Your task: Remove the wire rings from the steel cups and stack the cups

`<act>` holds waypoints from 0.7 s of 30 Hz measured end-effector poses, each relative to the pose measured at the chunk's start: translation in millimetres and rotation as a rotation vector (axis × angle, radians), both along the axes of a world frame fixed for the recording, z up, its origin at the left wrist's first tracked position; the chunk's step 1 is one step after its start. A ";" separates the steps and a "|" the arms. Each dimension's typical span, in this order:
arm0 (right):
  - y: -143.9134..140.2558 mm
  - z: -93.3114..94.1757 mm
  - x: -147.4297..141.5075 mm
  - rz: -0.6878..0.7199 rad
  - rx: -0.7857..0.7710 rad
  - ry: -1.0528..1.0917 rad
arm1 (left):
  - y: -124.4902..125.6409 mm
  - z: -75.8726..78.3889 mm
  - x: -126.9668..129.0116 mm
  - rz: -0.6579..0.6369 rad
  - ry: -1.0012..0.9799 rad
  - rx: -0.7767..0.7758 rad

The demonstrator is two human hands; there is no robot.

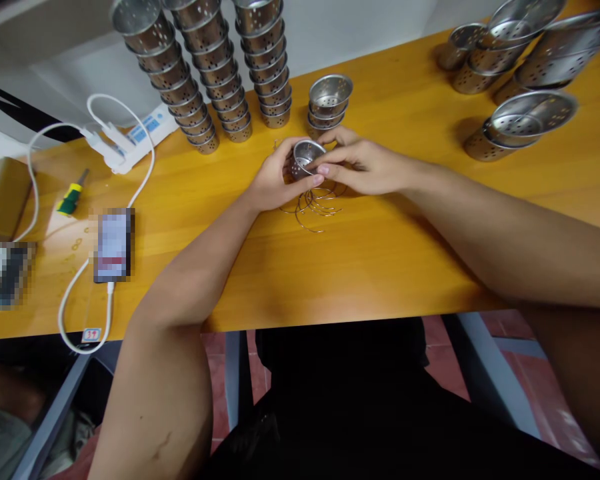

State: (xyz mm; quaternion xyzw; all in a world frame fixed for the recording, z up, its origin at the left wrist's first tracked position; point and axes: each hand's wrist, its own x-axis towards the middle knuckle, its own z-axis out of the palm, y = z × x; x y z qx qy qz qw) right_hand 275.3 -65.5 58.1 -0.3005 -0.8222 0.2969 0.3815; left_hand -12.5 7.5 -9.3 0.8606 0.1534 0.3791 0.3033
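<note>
One cup (304, 157) pinched between left hand (273, 183) and right hand (363, 167); rings (316, 203) beneath (stacks (215, 67) fill the table (380, 253)).

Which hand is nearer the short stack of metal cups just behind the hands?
Right. The right hand lies just below the short stack, nearly touching; the left hand sits farther left.

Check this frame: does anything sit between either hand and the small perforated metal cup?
Nothing visible does. The left hand and right hand both already grip the perforated cup directly, above the loose wire rings on the table.
</note>
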 end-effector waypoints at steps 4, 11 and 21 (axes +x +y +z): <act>0.4 2.9 -0.5 -0.046 -0.039 0.039 | -3.4 3.6 0.7 0.037 0.008 -0.026; 0.7 6.7 1.7 -0.075 -0.074 0.058 | -6.7 9.6 1.1 0.120 0.029 -0.014; 2.3 -2.1 3.1 -0.039 -0.055 0.071 | -2.5 6.6 -0.9 0.121 0.021 0.005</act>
